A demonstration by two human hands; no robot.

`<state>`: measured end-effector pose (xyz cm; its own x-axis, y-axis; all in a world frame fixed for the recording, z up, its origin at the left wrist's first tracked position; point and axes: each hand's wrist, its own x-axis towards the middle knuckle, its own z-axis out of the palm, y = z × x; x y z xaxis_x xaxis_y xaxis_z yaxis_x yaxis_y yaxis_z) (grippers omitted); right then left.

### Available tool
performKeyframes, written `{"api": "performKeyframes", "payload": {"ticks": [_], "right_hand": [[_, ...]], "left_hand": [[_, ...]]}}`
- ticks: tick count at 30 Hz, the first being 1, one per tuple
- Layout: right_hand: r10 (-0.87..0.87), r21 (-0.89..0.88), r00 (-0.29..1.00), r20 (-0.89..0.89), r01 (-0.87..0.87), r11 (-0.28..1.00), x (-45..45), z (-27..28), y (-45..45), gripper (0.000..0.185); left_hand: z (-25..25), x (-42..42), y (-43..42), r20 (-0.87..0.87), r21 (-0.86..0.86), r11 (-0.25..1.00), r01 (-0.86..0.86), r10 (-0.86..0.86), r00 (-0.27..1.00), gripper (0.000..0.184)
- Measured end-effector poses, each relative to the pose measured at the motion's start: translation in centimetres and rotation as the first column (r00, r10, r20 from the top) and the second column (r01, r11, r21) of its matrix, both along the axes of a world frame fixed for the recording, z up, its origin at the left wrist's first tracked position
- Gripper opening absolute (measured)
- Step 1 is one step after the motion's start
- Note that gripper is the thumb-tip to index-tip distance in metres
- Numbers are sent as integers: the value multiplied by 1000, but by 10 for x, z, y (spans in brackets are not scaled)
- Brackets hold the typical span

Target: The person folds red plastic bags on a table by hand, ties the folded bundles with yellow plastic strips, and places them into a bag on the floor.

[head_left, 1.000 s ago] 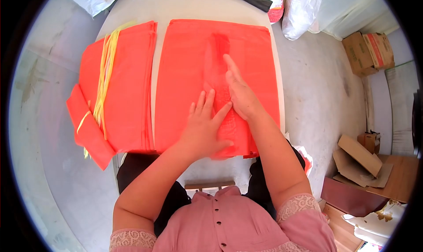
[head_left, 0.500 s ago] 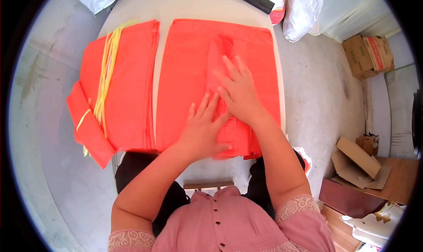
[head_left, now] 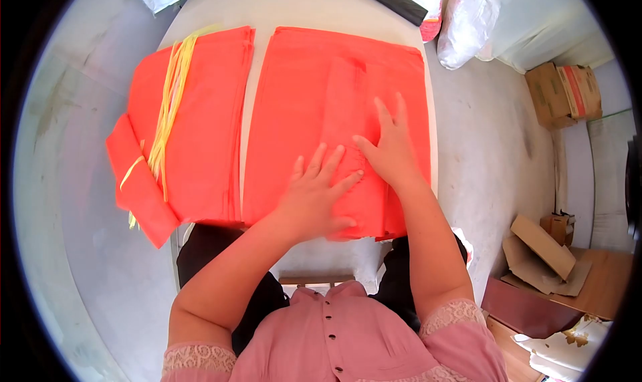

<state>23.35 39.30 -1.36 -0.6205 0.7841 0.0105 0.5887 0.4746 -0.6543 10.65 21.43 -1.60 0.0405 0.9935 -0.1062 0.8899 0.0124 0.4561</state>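
Observation:
A stack of red sheets (head_left: 294,94) lies in front of me, with a folded red strip (head_left: 346,101) running lengthwise on top. My left hand (head_left: 314,195) rests flat with fingers spread on the near part of the strip. Just right of the strip is my right hand (head_left: 393,148), fingers apart, holding nothing. Left of this stack lies a second red stack (head_left: 207,114) with a bundle of yellow ties (head_left: 167,108) across it. A rolled red piece (head_left: 139,185), bound with a yellow tie, sits at its left edge.
The pale table (head_left: 281,8) carries a black roll (head_left: 384,1) at its far edge. White bags (head_left: 471,21) stand beyond its right corner. Cardboard boxes (head_left: 562,94) are at the far right, and an open carton (head_left: 542,255) lies on a brown surface (head_left: 602,288) at the lower right.
My right hand has moved off the strip to the right, its fingers now spread wider. My left hand stays on the strip. The whole view has shifted slightly.

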Motion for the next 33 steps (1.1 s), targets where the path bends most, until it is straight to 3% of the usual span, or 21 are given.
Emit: {"api": "performKeyframes", "payload": {"ticks": [13, 19, 25, 28, 32, 33], "right_hand": [[-62, 124, 993, 101, 49, 991, -6, 12, -13, 100], [-86, 20, 976, 202, 84, 996, -9, 24, -13, 104], [-83, 20, 996, 24, 82, 996, -6, 6, -13, 105], [-83, 150, 992, 96, 68, 986, -5, -4, -13, 105], [-57, 129, 997, 59, 49, 990, -5, -9, -12, 109], [-71, 110, 994, 87, 61, 992, -7, -3, -14, 110]], "left_hand": [[-4, 1, -1, 44, 40, 999, 14, -16, 999, 90], [-11, 4, -4, 92, 88, 996, 30, -38, 995, 89], [-11, 10, -7, 99, 81, 996, 25, -33, 995, 89], [-11, 12, -9, 128, 93, 995, 33, -45, 991, 87], [-4, 2, -12, 153, 167, 986, 19, -45, 987, 76], [-4, -7, -12, 159, 193, 978, -73, 43, 986, 73]]}}
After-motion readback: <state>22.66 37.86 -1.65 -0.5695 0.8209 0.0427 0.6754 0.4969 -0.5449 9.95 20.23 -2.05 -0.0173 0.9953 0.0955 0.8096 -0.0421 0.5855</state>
